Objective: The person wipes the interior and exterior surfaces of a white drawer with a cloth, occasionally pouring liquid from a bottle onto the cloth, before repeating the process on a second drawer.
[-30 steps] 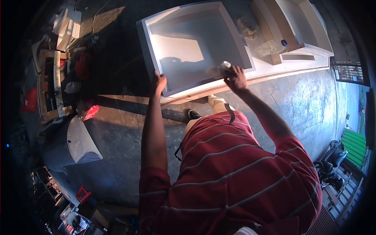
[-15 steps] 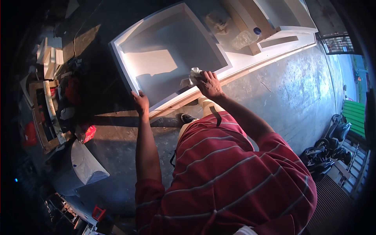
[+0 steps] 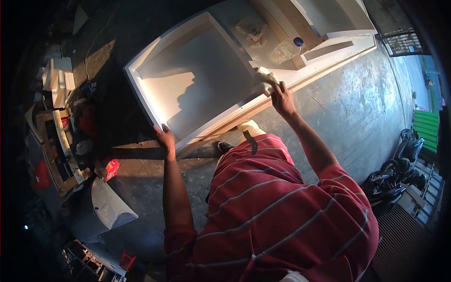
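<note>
Slanting away rightward lengthwise — white cabinet (image 3: 221, 116), left hand (image 3: 165, 139) at corner.

We see white cabinet (image 3: 199, 58), upper middle of frame, lying slantwise, shallow open cavity facing us, sunlit patch inside left. Our pale cloth (image 3: 266, 81): crumpled, slightly blurred, above and right of frame centre, by cabinet's near rim.

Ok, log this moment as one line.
left hand: holding rim of white open box | right hand: gripping crumpled off-white cloth | clear plastic bottle with blue cap: lying right of box
</note>
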